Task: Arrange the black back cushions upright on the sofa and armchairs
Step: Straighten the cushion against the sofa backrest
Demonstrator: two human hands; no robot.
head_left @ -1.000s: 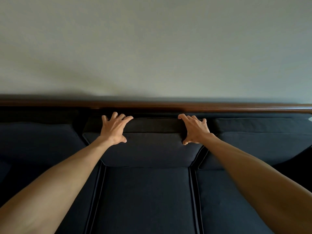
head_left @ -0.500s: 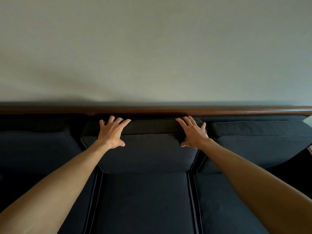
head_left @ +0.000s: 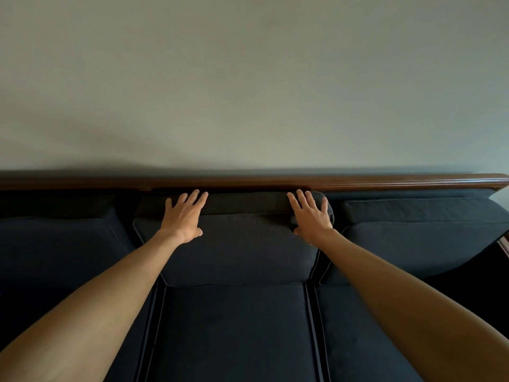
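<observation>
Currently, the left hand (head_left: 184, 218) and right hand (head_left: 311, 216) press flat, fingers straight, on the middle back cushion (head_left: 237, 249). It stands upright against the sofa's wooden rail (head_left: 385, 182).

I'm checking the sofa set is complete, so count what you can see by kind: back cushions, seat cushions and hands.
Back cushions: 3, namely the left back cushion, the middle back cushion and the right back cushion.
Seat cushions: 2 plainly in view, the middle seat cushion and the right seat cushion.
Hands: 2, the left hand and the right hand.
Total: 7
</observation>
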